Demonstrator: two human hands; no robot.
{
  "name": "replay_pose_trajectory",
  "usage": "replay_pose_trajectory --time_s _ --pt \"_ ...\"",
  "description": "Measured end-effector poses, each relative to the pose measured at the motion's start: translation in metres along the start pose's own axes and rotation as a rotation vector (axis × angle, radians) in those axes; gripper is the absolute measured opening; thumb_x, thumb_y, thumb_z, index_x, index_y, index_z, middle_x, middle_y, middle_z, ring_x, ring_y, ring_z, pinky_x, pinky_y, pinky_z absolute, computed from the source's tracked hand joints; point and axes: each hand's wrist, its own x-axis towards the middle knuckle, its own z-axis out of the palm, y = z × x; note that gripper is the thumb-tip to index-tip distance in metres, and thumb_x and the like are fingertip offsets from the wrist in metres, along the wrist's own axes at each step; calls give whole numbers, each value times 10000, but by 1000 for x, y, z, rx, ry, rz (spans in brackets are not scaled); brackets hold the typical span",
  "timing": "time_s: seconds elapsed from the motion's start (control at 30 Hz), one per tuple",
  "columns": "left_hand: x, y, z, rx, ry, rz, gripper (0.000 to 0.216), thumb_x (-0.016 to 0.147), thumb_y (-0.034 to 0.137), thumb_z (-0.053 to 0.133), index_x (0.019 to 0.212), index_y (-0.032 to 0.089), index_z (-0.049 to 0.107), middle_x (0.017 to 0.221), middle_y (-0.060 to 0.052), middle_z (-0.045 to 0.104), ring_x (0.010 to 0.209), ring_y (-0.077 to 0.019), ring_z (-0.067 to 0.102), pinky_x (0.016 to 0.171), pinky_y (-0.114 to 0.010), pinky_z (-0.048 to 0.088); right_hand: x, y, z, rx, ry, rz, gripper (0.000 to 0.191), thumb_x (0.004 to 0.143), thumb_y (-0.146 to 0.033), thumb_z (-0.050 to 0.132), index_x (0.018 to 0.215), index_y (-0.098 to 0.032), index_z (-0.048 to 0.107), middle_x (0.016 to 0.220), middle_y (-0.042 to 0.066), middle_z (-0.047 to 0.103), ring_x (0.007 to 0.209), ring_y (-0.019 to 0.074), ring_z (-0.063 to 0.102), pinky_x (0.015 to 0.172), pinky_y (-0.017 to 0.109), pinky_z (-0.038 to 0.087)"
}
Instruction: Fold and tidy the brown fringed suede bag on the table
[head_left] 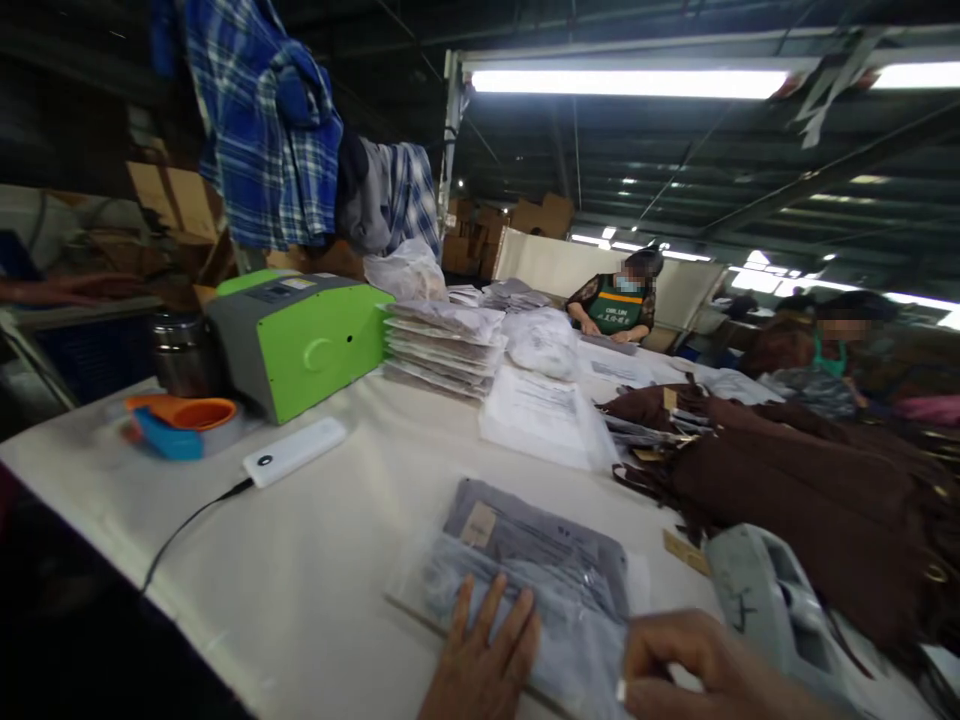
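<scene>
A flat grey fabric item [577, 540] with a tan tag [478, 524] lies inside a clear plastic bag [577, 640] on the table in front of me. My left hand [487, 640] rests flat on the plastic, fingers spread. Over the bag's lower right side, my right hand [686, 655] is curled with thumb and forefinger together. A small white bit shows by its thumb; what those fingers grip is not clear. To the right of that hand stands a grey tape dispenser [757, 590].
Brown bags [810, 500] are heaped at the right. A stack of bagged items [442, 345] and printed plastic bags [544, 410] lie farther back. At left are a green machine [322, 345], an orange-and-blue tape holder [176, 420] and a cabled white device [296, 452]. A co-worker [619, 300] works opposite.
</scene>
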Motion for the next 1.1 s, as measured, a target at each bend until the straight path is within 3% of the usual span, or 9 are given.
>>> replay_pose_trajectory --time_s 0.1,0.2,0.3,0.43,0.53,0.67,0.83,0.93,1.1 --pt "-5 8 14 23 122 -68 280 864 380 598 1125 286 635 1463 16 446 1422 -287 247 1200 -563 44 61 -82 19 -54 -318 -260 130 755 -311 639 822 -247 729 737 -46 672 694 127 587 597 188 415" --pt "-7 11 27 55 216 -86 237 851 385 620 1061 281 652 1439 18 475 1429 -283 243 1210 -544 44 130 -112 37 -305 -507 -372 171 758 -361 668 817 -216 735 674 -64 657 650 110 604 555 158 415" --pt "-6 11 34 47 272 -67 256 821 380 671 1051 268 647 1438 -10 474 1399 -341 303 1173 -635 89 183 -126 57 -786 -497 -387 169 727 -377 730 738 -209 737 616 -57 658 614 126 617 528 175 417" --pt "-5 11 33 45 256 -78 306 802 398 700 1069 262 641 1460 -28 445 1388 -378 309 1146 -682 109 212 -140 81 -1238 -411 -408 239 658 -428 797 697 -200 738 662 15 713 621 194 653 562 252 467" --pt "-4 12 30 41 233 -63 326 806 410 692 1090 259 639 1462 -35 445 1388 -386 305 1141 -693 106 224 -136 87 -1285 -390 -495 298 599 -438 838 698 -182 723 750 72 729 719 246 667 664 321 493" --pt "-4 13 28 -5 251 -98 264 796 389 702 1026 263 668 1448 -10 469 1401 -365 293 1169 -654 92 239 -113 63 -1206 -95 -699 404 581 -477 851 792 -166 701 897 98 708 911 272 624 902 388 433" --pt "-7 11 27 15 159 -62 330 826 447 657 1118 294 642 1478 10 432 1416 -357 261 1173 -659 63 220 -83 25 -1014 232 -570 717 738 -550 737 1290 -137 537 1312 172 560 1201 319 499 993 442 385" --pt "-9 8 28 34 151 -48 343 828 473 637 1124 300 647 1497 19 404 1428 -362 224 1181 -652 47 193 -59 39 -805 282 -538 833 861 -653 516 1486 -157 276 1521 150 330 1391 297 300 1114 467 270" --pt "-12 1 27 40 125 38 343 816 426 651 1136 304 662 1400 13 517 1449 -349 150 1193 -631 1 184 -22 78 -561 200 -447 729 901 -653 427 1476 -216 328 1559 96 261 1442 308 179 1169 544 102"
